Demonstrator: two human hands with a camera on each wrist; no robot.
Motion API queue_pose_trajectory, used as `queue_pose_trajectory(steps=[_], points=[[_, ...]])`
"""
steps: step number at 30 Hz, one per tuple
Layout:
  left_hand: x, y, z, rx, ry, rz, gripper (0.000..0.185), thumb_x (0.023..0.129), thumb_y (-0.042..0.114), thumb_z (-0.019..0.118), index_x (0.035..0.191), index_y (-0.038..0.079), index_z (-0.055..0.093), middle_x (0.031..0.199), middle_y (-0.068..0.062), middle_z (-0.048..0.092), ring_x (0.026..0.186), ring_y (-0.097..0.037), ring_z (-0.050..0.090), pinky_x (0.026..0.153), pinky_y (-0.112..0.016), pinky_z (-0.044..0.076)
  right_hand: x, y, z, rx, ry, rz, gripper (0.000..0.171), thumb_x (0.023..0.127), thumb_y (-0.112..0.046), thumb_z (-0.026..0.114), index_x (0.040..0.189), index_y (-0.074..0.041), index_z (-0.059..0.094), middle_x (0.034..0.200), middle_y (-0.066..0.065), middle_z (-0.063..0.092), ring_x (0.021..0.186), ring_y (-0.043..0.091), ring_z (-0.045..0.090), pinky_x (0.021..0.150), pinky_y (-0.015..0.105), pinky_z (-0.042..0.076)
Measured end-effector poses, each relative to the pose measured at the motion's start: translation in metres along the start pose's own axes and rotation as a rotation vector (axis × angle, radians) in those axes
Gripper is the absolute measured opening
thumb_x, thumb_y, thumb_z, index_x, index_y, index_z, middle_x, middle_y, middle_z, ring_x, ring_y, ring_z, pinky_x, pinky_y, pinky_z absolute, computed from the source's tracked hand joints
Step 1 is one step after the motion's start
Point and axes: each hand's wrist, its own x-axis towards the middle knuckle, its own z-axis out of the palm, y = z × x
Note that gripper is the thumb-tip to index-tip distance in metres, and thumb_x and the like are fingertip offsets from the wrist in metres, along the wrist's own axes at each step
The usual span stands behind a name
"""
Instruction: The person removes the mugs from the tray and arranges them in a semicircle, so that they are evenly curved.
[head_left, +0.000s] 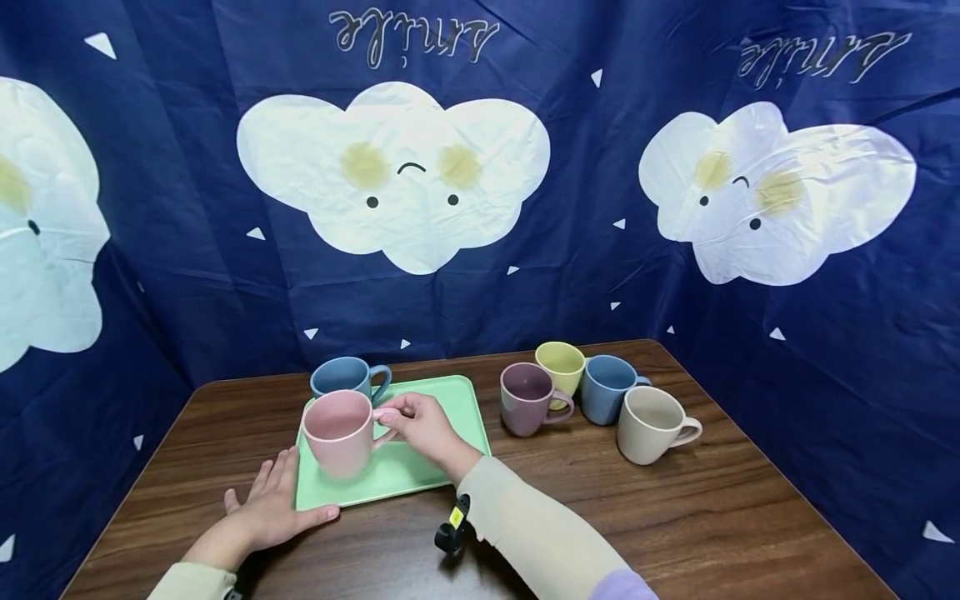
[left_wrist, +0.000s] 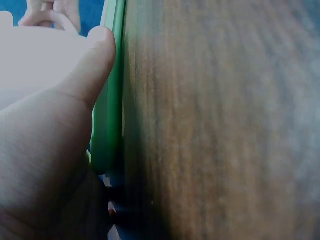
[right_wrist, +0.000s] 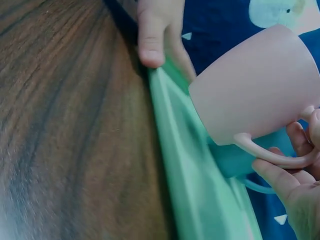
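Pink mug (head_left: 341, 431) in right hand (head_left: 422, 425)

Backdrop: navy fabric curtain (head_left: 600, 275), creased, printed with white cloud faces and small triangles. Counter (head_left: 675, 517): dark wood-grain top. Lighting even.

It looked like a staged recording corner rather than a lived-in room. A navy curtain (head_left: 600, 275) printed with white clouds hung as a backdrop close behind and to both sides of the hands, shutting off any walls. Under the hands lay a small wooden table (head_left: 675, 517), bearing only a green tray (head_left: 450, 400) and plain pastel mugs (head_left: 592, 396) grouped beyond the right hand (head_left: 423, 425).
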Motion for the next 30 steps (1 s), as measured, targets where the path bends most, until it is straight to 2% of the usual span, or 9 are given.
queue_pose_trajectory(steps=[5, 14, 26, 30], points=[[-0.001, 0.000, -0.001, -0.008, -0.009, -0.005, 0.132, 0.080, 0.075, 0.066, 0.155, -0.013, 0.001, 0.156, -0.043, 0.002, 0.143, -0.063, 0.001, 0.094, -0.089, -0.005, -0.007, -0.015, -0.012, 0.019, -0.018, -0.015, 0.017, 0.099, -0.001, 0.061, 0.110, 0.011, 0.065, 0.107, 0.019, 0.073, 0.090, 0.054, 0.068, 0.086, 0.044, 0.058], [-0.001, 0.001, -0.002, -0.001, -0.007, 0.010, 0.131, 0.082, 0.074, 0.065, 0.154, -0.014, 0.002, 0.157, -0.042, 0.003, 0.143, -0.063, 0.002, 0.094, -0.089, -0.004, -0.025, -0.039, -0.039, -0.042, 0.027, 0.013, 0.018, 0.100, -0.004, 0.061, 0.110, 0.010, 0.066, 0.104, 0.017, 0.074, 0.088, 0.046, 0.072, 0.086, 0.039, 0.059], [0.001, 0.000, -0.001, -0.008, -0.035, -0.001, 0.131, 0.083, 0.075, 0.064, 0.154, -0.014, 0.000, 0.156, -0.044, 0.001, 0.142, -0.064, -0.001, 0.094, -0.088, -0.007, -0.050, -0.051, -0.074, -0.021, 0.035, -0.042, 0.020, 0.100, -0.002, 0.060, 0.111, 0.015, 0.062, 0.105, 0.019, 0.073, 0.085, 0.047, 0.073, 0.085, 0.044, 0.059], [0.002, 0.000, -0.002, -0.007, -0.041, -0.007, 0.131, 0.082, 0.075, 0.064, 0.154, -0.014, -0.001, 0.156, -0.044, 0.000, 0.142, -0.064, -0.001, 0.094, -0.088, -0.007, -0.059, -0.055, -0.086, -0.005, 0.040, -0.053, 0.021, 0.099, 0.000, 0.061, 0.111, 0.016, 0.060, 0.106, 0.021, 0.073, 0.083, 0.043, 0.074, 0.084, 0.044, 0.059]])
